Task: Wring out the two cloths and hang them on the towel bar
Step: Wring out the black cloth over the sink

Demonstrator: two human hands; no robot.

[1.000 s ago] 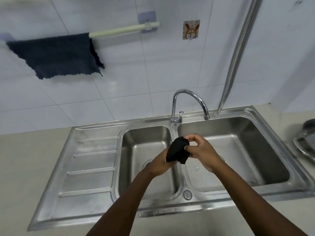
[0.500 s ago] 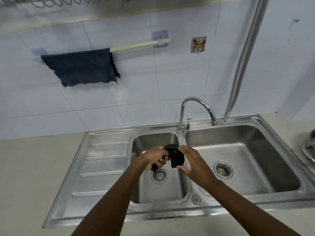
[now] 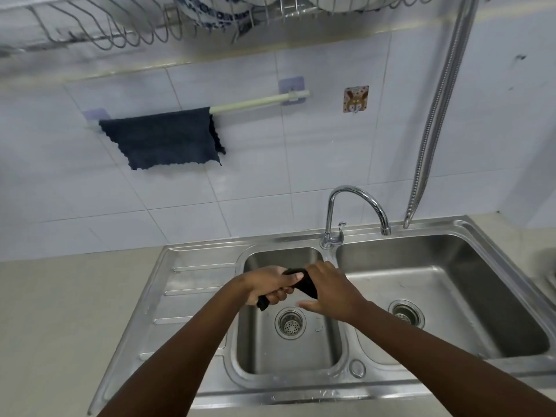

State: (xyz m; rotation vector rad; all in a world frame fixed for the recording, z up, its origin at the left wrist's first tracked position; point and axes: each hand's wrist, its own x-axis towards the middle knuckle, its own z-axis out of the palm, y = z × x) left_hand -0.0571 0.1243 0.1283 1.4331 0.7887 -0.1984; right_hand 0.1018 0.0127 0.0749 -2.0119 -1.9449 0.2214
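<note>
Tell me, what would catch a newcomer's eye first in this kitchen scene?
Probably the two hands, left hand and right hand, gripping a twisted black cloth over the smaller left basin of the steel sink. Next, the dark blue cloth draped on the left part of the pale towel bar on the tiled wall.

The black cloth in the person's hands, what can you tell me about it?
The black cloth is a small, soft, plain dark fabric, bunched and twisted into a rope-like wad. The left hand is closed around one end, with a short tail poking out below the fist. The right hand covers the other end, fingers partly spread. It is held in the air over the left sink basin, touching nothing but the hands. No dripping water is visible.
</note>
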